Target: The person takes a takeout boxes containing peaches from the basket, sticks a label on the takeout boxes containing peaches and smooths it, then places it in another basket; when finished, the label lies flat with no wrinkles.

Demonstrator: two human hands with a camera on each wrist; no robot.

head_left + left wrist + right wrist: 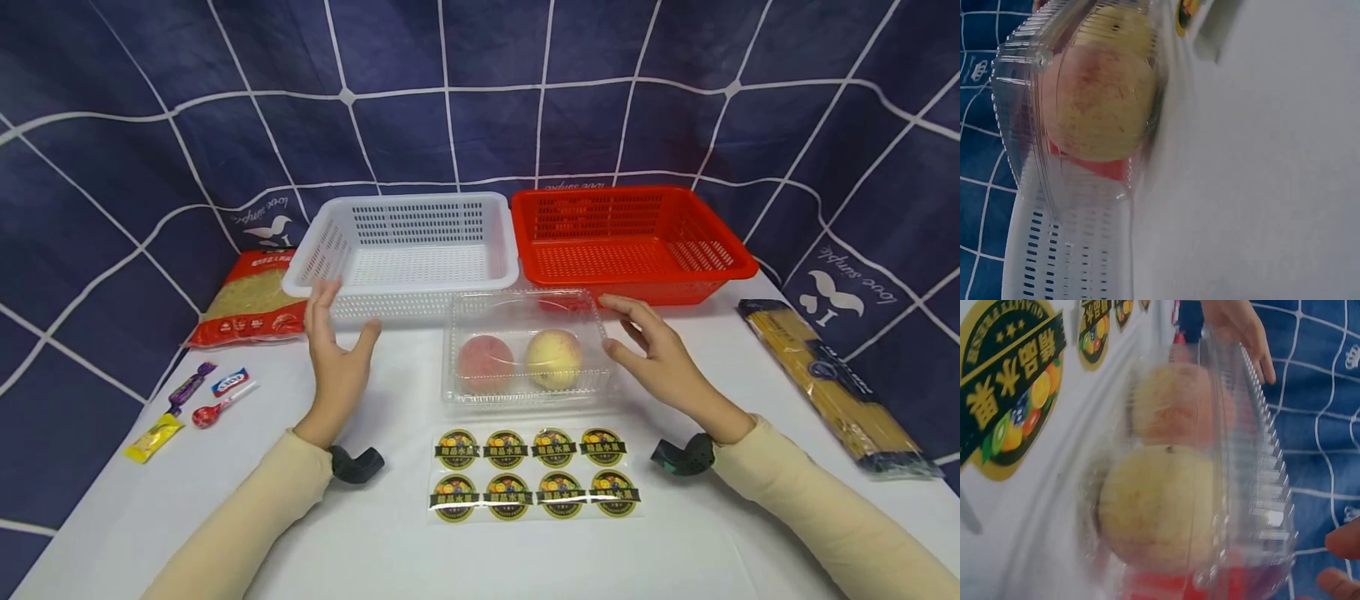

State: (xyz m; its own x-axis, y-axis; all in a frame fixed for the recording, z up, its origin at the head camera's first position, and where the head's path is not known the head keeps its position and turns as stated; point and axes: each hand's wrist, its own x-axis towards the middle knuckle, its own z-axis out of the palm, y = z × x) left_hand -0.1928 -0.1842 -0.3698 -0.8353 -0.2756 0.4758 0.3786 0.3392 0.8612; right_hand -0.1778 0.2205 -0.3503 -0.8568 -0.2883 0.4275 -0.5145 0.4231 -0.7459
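A clear plastic clamshell box (525, 312), lid down, stands mid-table in the head view. Inside sit two round, peach-like fruits: a reddish one (486, 365) on the left and a yellow one (554, 360) on the right. My left hand (336, 371) is raised to the left of the box, apart from it, thumb and fingers spread, holding nothing. Close by the right edge of the box is my right hand (660, 358), its fingers loosely bent and holding nothing; whether the fingertips touch the box cannot be told. A sheet of round fruit stickers (534, 475) lies in front of the box.
Behind the box stand a white basket (420, 292) and a red basket (637, 292). A red food packet (251, 304) lies far left, a noodle pack (832, 383) on the right. Several wrapped sweets lie left, including a yellow one (153, 437) and a lollipop (206, 415).
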